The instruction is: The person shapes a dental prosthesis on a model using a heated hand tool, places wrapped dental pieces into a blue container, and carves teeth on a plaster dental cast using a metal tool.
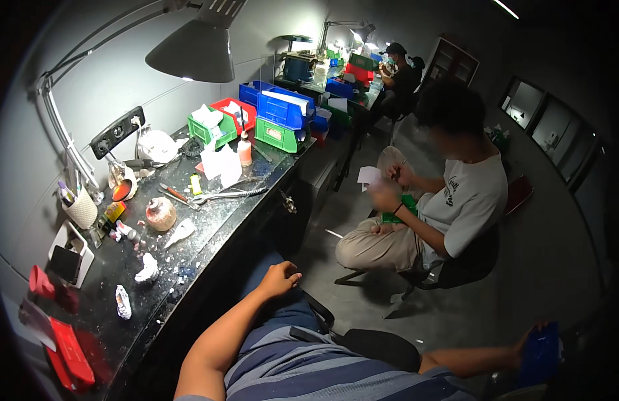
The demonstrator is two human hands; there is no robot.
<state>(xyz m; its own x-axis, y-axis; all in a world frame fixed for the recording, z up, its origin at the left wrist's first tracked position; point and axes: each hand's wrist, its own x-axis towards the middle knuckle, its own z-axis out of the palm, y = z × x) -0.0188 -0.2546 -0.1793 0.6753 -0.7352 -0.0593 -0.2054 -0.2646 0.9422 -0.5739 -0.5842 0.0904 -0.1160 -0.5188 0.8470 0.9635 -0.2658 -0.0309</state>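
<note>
My left hand [280,278] rests loosely curled on my knee, beside the front edge of the dark workbench [209,234], and holds nothing. My right hand [527,344] is stretched out to the far right at the picture's lower edge and grips a blue bin-like object [542,354]. My striped shirt fills the bottom middle.
On the workbench lie pliers [232,194], small white pieces [149,267], a round pink-white object [161,214], a cup of tools [80,208], and red, green and blue bins [276,117]. A desk lamp [192,50] hangs overhead. A seated person [450,194] handles white paper to the right.
</note>
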